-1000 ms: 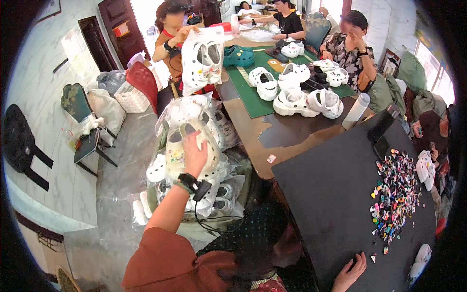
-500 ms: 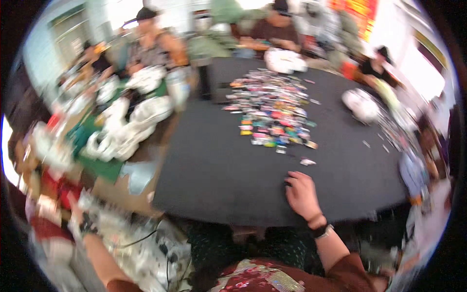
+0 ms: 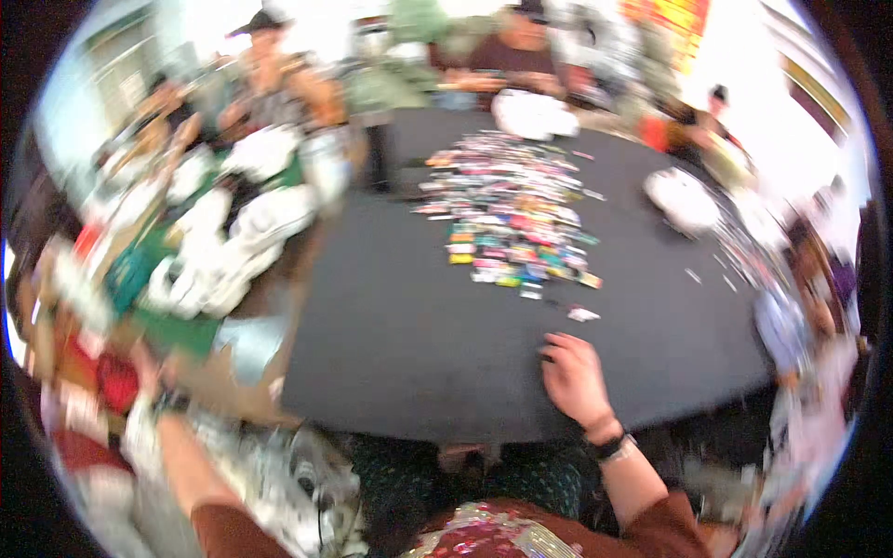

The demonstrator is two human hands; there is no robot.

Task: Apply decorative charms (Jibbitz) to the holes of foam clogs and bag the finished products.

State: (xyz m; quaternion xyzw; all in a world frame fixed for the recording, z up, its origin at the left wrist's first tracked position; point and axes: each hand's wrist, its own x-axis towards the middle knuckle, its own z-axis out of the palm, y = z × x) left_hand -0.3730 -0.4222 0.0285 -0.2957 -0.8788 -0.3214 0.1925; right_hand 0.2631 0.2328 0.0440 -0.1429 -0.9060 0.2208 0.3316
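My left hand [image 3: 149, 377] reaches out to the far left, beside a blurred red thing [image 3: 113, 379]. Motion smears its fingers, so any hold on that thing is unclear. On the black table [image 3: 400, 353], near its front edge, rests my right hand [image 3: 574, 377]. Its fingers are loosely curled under the palm, and anything beneath them is hidden. A dark band and a watch circle that wrist. Just beyond its fingertips lies a small pale piece [image 3: 583, 314]. Farther off spreads a large heap of small multicoloured flat pieces [image 3: 516, 209].
White plastic bags [image 3: 251, 232] crowd a green-topped table at left. More white bundles stand at the table's back [image 3: 535, 114] and right side [image 3: 684, 200]. A dark upright cylinder [image 3: 379, 156] is at the back left. Clear plastic bags [image 3: 270, 474] lie below left. Several co-workers sit around.
My left hand has moved farther out, closer to the red thing. My right hand stays at nearly the same place on the table. The whole view has shifted slightly.
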